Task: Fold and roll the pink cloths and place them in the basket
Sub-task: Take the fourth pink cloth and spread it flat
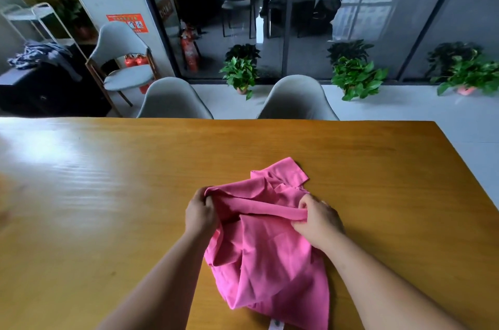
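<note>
Gripping pink cloth (270, 256): left hand (201, 212), right hand (318, 219).

The cloth (264, 256) lies on the worktop (108, 194), right of centre and near the front edge, with one corner reaching toward the far side. The left hand (201, 215) grips a raised fold at the cloth's left, and the right hand (318, 217) grips the same fold at its right. Behind the worktop stand the left chair (172, 98) and the right chair (297, 97), side by side (a third chair (121, 59) stands further back, leftward). Behind them, potted plants (356, 77) line a glass wall (305, 19).
</note>
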Action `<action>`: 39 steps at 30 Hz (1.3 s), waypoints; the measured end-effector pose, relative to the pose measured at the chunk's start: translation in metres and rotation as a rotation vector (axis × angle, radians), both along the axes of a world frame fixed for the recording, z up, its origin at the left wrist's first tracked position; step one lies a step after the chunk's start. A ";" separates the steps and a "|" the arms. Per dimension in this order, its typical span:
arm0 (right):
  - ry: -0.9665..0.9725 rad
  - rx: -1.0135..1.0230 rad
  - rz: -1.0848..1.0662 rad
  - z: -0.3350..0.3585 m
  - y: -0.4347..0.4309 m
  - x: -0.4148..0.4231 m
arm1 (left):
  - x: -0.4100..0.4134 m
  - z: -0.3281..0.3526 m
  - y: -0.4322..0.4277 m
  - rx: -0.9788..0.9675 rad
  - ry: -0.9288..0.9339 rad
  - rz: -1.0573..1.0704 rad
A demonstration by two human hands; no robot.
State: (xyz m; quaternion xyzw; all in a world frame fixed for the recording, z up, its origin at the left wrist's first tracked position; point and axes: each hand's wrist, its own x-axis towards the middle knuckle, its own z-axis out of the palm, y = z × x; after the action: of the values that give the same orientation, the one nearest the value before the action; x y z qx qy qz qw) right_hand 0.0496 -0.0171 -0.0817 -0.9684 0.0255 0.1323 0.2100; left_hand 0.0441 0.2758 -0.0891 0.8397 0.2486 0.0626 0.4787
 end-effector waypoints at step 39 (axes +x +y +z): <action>-0.518 0.963 -0.913 0.130 -0.060 0.094 | 0.044 0.047 -0.092 0.457 0.072 -0.731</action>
State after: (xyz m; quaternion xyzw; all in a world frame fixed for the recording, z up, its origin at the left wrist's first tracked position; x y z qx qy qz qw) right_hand 0.1434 -0.0773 0.0479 -0.6610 0.3166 -0.2065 0.6483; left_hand 0.0883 0.1834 -0.0419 0.9587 -0.0690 -0.0870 0.2620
